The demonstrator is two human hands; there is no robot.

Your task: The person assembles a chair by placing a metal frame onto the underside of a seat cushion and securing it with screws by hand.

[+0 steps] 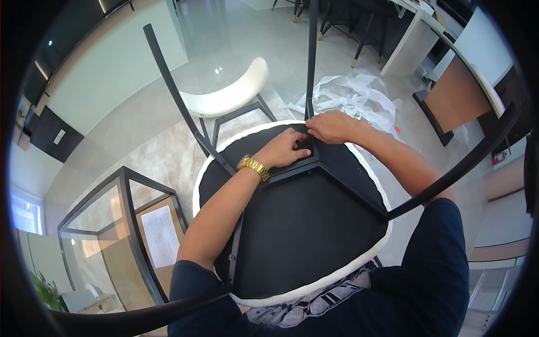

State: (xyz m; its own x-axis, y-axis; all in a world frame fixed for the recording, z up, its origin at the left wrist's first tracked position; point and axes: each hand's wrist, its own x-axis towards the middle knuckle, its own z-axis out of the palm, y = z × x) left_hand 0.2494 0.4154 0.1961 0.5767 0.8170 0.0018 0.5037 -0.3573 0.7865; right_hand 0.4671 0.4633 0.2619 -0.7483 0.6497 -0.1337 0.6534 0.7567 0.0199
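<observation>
An upturned chair lies before me, its white seat (342, 276) showing a black underside (303, 236). A black metal frame (286, 172) crosses the underside, with legs sticking up and outward. My left hand (283, 150), with a gold watch at its wrist, rests by the frame's far corner, thumb and fingers apart. Close beside it my right hand (331, 127) is closed at the base of the far leg (312, 56), fingertips pinched together. Whatever those fingertips hold is hidden.
Beyond the chair stands another piece with a curved white back (233, 92) and black legs. Crumpled clear plastic wrap (359, 101) lies on the floor at far right. On the left is a glass-topped table (92, 208) with a paper sheet (160, 236) beside it. Another black-framed table (455, 95) stands right.
</observation>
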